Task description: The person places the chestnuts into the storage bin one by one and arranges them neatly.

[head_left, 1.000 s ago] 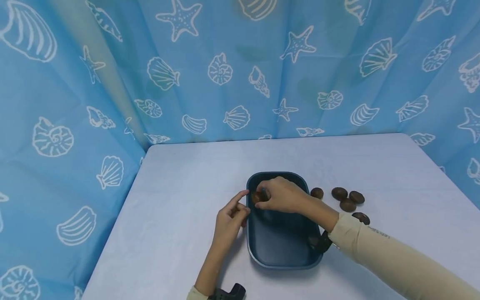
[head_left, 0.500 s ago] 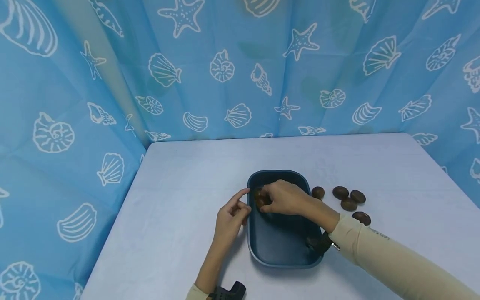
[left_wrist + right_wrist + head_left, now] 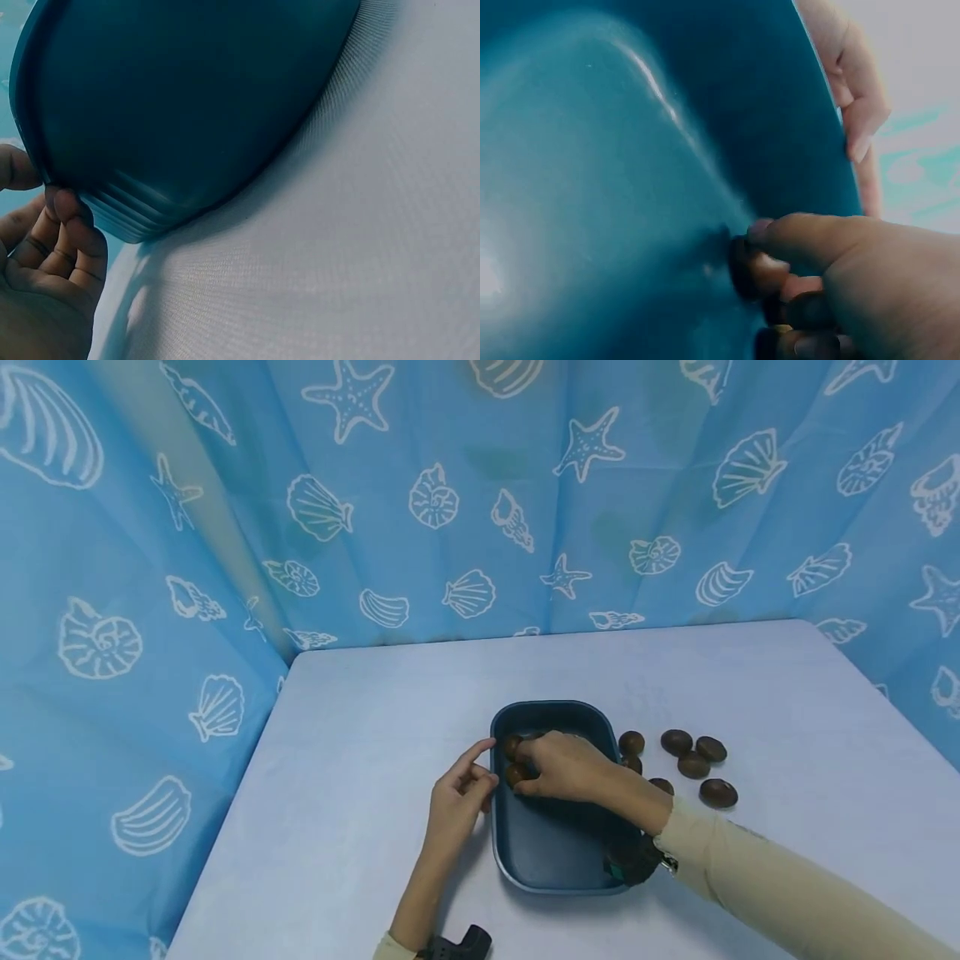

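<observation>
My left hand (image 3: 456,802) holds the left rim of a dark blue rectangular tray (image 3: 498,852), with thumb and fingertips at its edge. In the left wrist view those fingers (image 3: 75,232) lie against the tray's outside, near a corner. My right hand (image 3: 566,768) reaches into the tray, its thumb and fingers pinching a glossy brown chestnut (image 3: 516,775) close to the left wall. Another chestnut (image 3: 512,747) lies just beyond it, by the fingers. In the right wrist view the thumb presses the held chestnut (image 3: 765,274); darker ones beneath the fingers are partly hidden.
To the tray's right, several chestnuts (image 3: 693,766) lie loose on the white tablecloth (image 3: 375,718). Some sit against the tray's right side, partly behind my right forearm. A blue curtain (image 3: 480,527) with shell prints hangs behind the table and at its left.
My right hand has moved slightly toward me inside the tray, and two chestnuts now show at its fingers by the left wall. My left hand stays on the rim.
</observation>
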A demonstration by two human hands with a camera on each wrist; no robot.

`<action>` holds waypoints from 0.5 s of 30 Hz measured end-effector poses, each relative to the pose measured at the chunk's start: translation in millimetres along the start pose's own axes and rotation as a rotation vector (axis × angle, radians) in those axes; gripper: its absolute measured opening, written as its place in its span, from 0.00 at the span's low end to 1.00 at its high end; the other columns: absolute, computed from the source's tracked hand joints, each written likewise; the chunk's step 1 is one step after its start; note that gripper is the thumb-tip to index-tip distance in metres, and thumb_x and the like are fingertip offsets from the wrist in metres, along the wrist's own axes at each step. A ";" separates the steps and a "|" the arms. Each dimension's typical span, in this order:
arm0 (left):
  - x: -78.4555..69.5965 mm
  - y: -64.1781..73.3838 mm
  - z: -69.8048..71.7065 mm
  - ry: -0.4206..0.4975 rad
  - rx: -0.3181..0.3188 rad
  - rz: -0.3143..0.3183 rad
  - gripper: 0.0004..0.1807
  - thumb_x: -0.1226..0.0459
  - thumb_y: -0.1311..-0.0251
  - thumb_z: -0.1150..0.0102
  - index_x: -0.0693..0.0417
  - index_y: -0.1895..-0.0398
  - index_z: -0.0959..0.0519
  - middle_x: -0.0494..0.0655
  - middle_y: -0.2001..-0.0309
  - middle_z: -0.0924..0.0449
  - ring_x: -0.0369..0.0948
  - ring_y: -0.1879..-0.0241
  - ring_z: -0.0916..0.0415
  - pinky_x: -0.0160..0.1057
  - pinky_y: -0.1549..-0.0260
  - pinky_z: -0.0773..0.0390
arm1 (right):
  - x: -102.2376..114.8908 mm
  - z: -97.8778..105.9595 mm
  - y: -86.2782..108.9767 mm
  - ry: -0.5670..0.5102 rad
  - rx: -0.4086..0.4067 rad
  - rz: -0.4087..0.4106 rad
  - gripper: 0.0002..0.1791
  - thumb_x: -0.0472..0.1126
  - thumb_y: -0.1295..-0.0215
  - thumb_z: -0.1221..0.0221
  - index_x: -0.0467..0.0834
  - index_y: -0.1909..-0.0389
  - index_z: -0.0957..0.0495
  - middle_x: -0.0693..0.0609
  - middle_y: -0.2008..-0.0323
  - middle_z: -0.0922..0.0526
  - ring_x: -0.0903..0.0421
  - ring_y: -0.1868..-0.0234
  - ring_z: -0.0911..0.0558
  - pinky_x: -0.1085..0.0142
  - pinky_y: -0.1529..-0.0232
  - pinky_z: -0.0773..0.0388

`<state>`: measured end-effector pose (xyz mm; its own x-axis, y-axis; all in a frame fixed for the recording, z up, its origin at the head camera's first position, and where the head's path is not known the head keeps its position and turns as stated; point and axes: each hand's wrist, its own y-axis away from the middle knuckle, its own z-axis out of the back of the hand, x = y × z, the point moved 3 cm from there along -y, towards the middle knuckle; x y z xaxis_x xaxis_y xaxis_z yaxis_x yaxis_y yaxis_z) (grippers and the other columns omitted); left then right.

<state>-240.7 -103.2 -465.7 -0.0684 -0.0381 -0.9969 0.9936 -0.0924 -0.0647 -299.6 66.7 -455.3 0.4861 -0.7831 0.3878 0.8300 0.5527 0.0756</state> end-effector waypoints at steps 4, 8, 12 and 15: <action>1.2 1.5 -2.3 -0.016 -0.001 0.004 0.25 0.72 0.35 0.45 0.54 0.34 0.25 0.47 0.69 0.24 0.49 0.75 0.28 0.36 0.72 0.24 | 5.6 8.8 3.2 -0.042 -0.042 0.002 0.21 0.51 0.40 0.31 0.44 0.50 0.16 0.62 0.83 0.26 0.64 0.84 0.28 0.70 0.84 0.33; 2.2 1.9 -3.2 -0.026 -0.002 0.014 0.25 0.72 0.34 0.46 0.52 0.34 0.25 0.47 0.69 0.25 0.50 0.74 0.28 0.37 0.71 0.25 | 13.7 20.1 8.9 -0.084 -0.088 0.030 0.19 0.50 0.38 0.32 0.44 0.51 0.16 0.63 0.80 0.25 0.64 0.81 0.28 0.69 0.81 0.31; 12.6 -3.0 -2.9 -0.026 -0.006 0.024 0.25 0.71 0.34 0.46 0.50 0.33 0.25 0.48 0.68 0.24 0.46 0.74 0.28 0.35 0.71 0.25 | 18.3 30.4 19.7 -0.116 -0.138 0.053 0.18 0.50 0.37 0.33 0.45 0.51 0.16 0.60 0.82 0.29 0.63 0.82 0.31 0.68 0.81 0.35; 24.4 -7.9 -1.2 -0.029 -0.018 0.022 0.26 0.71 0.34 0.46 0.47 0.33 0.25 0.48 0.67 0.23 0.42 0.75 0.29 0.34 0.72 0.26 | 17.7 37.1 29.5 -0.133 -0.177 0.065 0.18 0.50 0.37 0.33 0.45 0.50 0.16 0.61 0.82 0.31 0.64 0.82 0.32 0.69 0.80 0.34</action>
<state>-250.1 -102.1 -489.6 -0.0486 -0.0687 -0.9965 0.9964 -0.0732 -0.0435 -276.7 79.7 -412.1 0.5095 -0.6962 0.5056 0.8388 0.5329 -0.1115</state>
